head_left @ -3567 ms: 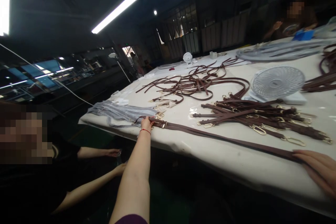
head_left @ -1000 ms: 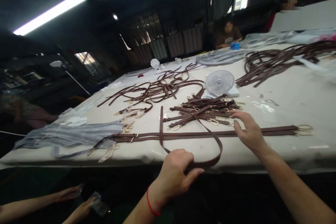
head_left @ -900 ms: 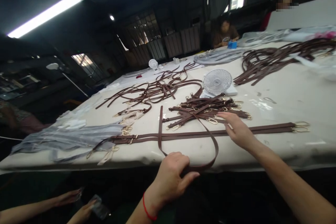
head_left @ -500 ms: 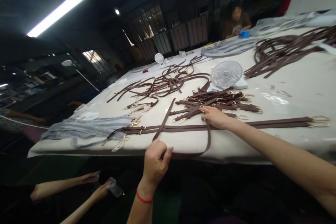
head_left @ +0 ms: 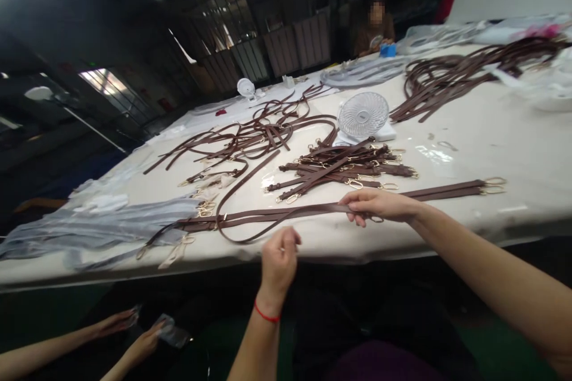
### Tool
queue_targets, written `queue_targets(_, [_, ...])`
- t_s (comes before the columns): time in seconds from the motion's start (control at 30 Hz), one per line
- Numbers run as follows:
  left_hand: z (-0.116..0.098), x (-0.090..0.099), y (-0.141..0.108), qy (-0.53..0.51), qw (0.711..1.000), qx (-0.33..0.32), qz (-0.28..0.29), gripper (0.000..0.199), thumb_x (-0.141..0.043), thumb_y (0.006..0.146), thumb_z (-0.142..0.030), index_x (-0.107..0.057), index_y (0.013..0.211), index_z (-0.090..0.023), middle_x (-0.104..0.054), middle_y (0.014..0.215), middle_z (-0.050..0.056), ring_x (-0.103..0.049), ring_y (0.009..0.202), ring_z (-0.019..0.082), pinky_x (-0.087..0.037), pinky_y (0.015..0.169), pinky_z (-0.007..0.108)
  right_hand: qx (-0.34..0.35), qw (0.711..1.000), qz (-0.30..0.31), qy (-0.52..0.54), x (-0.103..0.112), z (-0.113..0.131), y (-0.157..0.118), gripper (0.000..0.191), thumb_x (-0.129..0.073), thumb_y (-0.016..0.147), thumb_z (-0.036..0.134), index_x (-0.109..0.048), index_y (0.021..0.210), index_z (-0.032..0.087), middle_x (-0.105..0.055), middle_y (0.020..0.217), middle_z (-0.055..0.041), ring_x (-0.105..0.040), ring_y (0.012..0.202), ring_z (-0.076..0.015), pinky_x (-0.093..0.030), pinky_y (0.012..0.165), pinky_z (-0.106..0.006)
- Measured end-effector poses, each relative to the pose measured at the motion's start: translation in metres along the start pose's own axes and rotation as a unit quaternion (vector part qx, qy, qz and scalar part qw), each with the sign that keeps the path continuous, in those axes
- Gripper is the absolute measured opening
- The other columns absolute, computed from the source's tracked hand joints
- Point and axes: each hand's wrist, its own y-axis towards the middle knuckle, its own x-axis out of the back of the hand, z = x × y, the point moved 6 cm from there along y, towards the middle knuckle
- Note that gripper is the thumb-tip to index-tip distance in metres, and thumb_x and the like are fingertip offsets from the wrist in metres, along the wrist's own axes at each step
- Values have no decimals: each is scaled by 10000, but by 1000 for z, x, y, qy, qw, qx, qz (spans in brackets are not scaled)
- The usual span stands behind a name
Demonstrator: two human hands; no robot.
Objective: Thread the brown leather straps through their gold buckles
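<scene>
Between the fingers of my right hand [head_left: 379,205] is the end of a loose brown strap [head_left: 226,196], which curves left over the table in a wide loop. Under it, a long pair of brown straps [head_left: 451,190] with gold clasps lies along the table's front edge. My left hand [head_left: 280,253] is curled just in front of that edge, its fingers bent in; what it holds, if anything, is hidden. Behind my right hand sits a pile of short straps with gold buckles [head_left: 344,169].
A white fan [head_left: 363,115] stands behind the pile. More brown straps lie at the back left [head_left: 268,134] and back right [head_left: 447,77]. Plastic-wrapped straps [head_left: 111,223] cover the left. Another person's hands [head_left: 147,339] hold small clear packets at the lower left.
My right hand has closed on the strap and come nearer the front edge. The strap has left my left hand's side and now loops further left. The view has shifted right.
</scene>
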Motion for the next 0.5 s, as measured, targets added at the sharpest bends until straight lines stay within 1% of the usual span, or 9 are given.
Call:
queue_targets(0.03, [-10, -32, -8, -74, 994, 16, 77, 378, -369, 971, -407, -624, 832, -165, -599, 721, 36, -553, 680, 160, -432, 676, 281, 3, 1000, 1, 20, -8, -1, -4, 410, -539, 894, 447, -545, 1172, 145, -642, 819, -55, -553, 615, -114, -245, 404, -166])
queue_targets(0.07, [-18, -59, -13, -151, 981, 39, 118, 354, -410, 957, -429, -640, 941, -159, -638, 817, 55, -584, 751, 170, -449, 703, 280, 7, 999, 5, 36, -17, -2, -8, 419, -533, 901, 437, -535, 1204, 146, -632, 790, -45, -545, 627, -117, -251, 412, -167])
queue_targets(0.1, [-23, -79, -16, -229, 962, 70, 129, 363, -452, 939, -454, -635, 1026, -153, -655, 885, 71, -603, 808, 181, -463, 736, 285, 15, 998, 9, 52, -25, -3, -11, 422, -534, 905, 422, -527, 1225, 148, -623, 779, -37, -543, 645, -121, -281, 434, -170])
queue_targets(0.17, [-24, -107, -13, -373, 911, 142, 107, 435, -503, 905, -501, -612, 1118, -137, -671, 921, 92, -627, 843, 200, -479, 793, 312, 38, 995, 27, 84, -42, -2, -16, 400, -550, 904, 397, -526, 1223, 157, -617, 843, -38, -552, 694, -126, -369, 517, -188])
queue_targets(0.23, [-20, -119, -6, -485, 850, 192, 75, 434, -525, 890, -512, -628, 1044, -119, -682, 911, 107, -646, 829, 209, -485, 831, 344, 58, 991, 36, 117, -55, -3, -20, 348, -567, 898, 392, -547, 1153, 156, -603, 913, -43, -555, 711, -125, -426, 613, -222])
queue_targets(0.3, [-15, -119, 2, -558, 800, 215, 50, 355, -553, 887, -464, -625, 924, -119, -689, 955, 123, -658, 874, 220, -484, 873, 366, 62, 989, 26, 134, -60, -8, -27, 306, -566, 902, 403, -558, 1074, 150, -596, 915, -47, -547, 695, -124, -436, 658, -245])
queue_targets(0.37, [-6, -108, 10, -596, 769, 231, 10, 258, -580, 885, -381, -590, 837, -128, -693, 980, 121, -657, 945, 225, -471, 921, 374, 52, 990, 9, 129, -57, -18, -41, 304, -545, 915, 420, -562, 1056, 151, -598, 877, -45, -539, 690, -132, -433, 682, -261])
queue_targets(0.43, [8, -88, 18, -612, 753, 239, -34, 201, -574, 892, -319, -555, 806, -137, -700, 945, 108, -661, 952, 217, -469, 935, 377, 27, 993, 4, 116, -52, -36, -67, 329, -526, 921, 445, -569, 1083, 162, -603, 875, -51, -540, 702, -150, -434, 714, -290])
queue_targets(0.5, [25, -63, 27, -612, 753, 230, -74, 191, -553, 902, -284, -528, 777, -142, -701, 912, 101, -669, 918, 207, -478, 922, 372, -27, 994, 1, 107, -48, -65, -104, 353, -528, 911, 481, -592, 1097, 188, -609, 878, -66, -553, 717, -179, -444, 725, -329])
